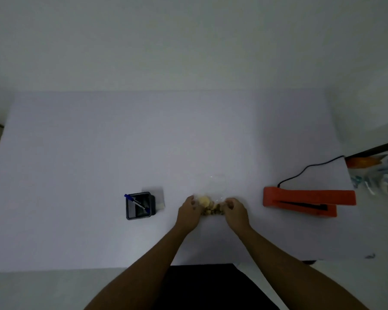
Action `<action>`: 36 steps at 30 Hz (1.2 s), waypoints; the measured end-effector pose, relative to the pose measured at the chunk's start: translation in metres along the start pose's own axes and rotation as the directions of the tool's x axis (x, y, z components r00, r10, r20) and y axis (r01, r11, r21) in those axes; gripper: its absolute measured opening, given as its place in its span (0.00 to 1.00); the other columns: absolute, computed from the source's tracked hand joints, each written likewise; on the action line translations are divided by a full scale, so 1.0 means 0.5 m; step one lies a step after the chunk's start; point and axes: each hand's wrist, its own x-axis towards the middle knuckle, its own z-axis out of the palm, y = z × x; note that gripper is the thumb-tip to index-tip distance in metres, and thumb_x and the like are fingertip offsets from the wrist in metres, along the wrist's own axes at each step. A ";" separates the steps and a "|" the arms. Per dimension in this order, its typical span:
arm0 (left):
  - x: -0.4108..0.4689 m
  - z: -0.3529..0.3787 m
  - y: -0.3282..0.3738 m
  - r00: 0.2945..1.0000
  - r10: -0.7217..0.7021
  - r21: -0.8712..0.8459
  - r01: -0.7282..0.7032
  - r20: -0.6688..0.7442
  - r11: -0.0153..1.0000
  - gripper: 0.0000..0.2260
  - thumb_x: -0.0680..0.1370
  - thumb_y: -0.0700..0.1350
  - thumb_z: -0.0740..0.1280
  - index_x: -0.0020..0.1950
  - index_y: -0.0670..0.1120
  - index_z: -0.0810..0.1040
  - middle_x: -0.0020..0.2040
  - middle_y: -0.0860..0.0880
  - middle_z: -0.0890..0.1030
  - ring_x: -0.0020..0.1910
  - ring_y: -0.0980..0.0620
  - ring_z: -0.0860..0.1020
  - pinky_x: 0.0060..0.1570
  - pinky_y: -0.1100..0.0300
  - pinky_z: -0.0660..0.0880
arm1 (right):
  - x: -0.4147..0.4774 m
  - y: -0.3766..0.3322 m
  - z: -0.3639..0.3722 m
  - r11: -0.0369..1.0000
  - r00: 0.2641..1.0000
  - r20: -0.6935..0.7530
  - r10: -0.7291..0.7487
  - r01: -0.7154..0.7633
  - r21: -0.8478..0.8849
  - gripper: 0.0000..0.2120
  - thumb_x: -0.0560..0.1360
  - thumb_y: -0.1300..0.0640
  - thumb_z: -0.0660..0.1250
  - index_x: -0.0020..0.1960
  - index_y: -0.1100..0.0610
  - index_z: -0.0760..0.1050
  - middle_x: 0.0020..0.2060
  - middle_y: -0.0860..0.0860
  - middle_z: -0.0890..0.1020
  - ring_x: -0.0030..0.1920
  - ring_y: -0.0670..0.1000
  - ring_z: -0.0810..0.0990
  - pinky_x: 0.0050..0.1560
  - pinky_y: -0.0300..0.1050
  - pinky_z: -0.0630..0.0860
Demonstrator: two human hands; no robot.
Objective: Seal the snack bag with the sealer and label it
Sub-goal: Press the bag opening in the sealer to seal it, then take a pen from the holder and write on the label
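Noted dark clothing [206,287] at bottom edge, forearms [148,260] reaching out over bench [99,142]. Found left hand [189,212] curled onto left side of snack bag [207,203], right hand [236,212] curled onto right side; read both as pinch grips, blur preventing finger detail. Located bag mid-bench between the hands, snacks bunched at near end, clear mouth pointing away and barely visible. Spotted orange sealer [300,196] well apart to the right, jaw partly open, cord [307,169] trailing back. Logged pen [136,202] in black holder [141,214] to the left, pale sheet [160,195] just behind, possibly labels, unconfirmed. Flagged risks: spilled snacks from tipping open mouth during carry; weak seal from crumbs or creases in film; snagged cord dragging sealer.
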 end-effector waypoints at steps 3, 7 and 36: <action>-0.031 -0.010 -0.002 0.996 -0.007 -0.049 0.002 -0.094 0.999 0.20 0.80 0.46 0.64 0.71 0.42 0.68 0.66 0.42 0.76 0.61 0.46 0.77 0.59 0.55 0.74 | -0.016 0.015 0.003 0.999 0.993 -0.118 -0.013 0.019 0.049 0.14 0.77 0.57 0.66 0.60 0.62 0.74 0.52 0.57 0.80 0.52 0.56 0.78 0.52 0.44 0.72; -0.083 -0.062 0.002 0.954 0.008 -0.134 -0.051 -0.300 0.990 0.11 0.80 0.47 0.65 0.60 0.44 0.75 0.52 0.46 0.81 0.45 0.52 0.78 0.44 0.61 0.75 | -0.044 0.004 0.022 0.987 0.973 -0.208 -0.103 0.126 0.103 0.09 0.77 0.59 0.65 0.55 0.61 0.75 0.47 0.55 0.78 0.49 0.57 0.79 0.48 0.43 0.71; -0.046 -0.408 -0.206 0.984 0.173 0.327 -0.176 0.038 0.928 0.16 0.81 0.43 0.60 0.33 0.42 0.71 0.31 0.50 0.74 0.28 0.56 0.69 0.34 0.59 0.69 | -0.131 -0.328 0.413 0.768 0.883 0.211 -0.419 0.469 -0.436 0.09 0.77 0.53 0.66 0.50 0.55 0.83 0.46 0.52 0.85 0.45 0.52 0.82 0.46 0.45 0.78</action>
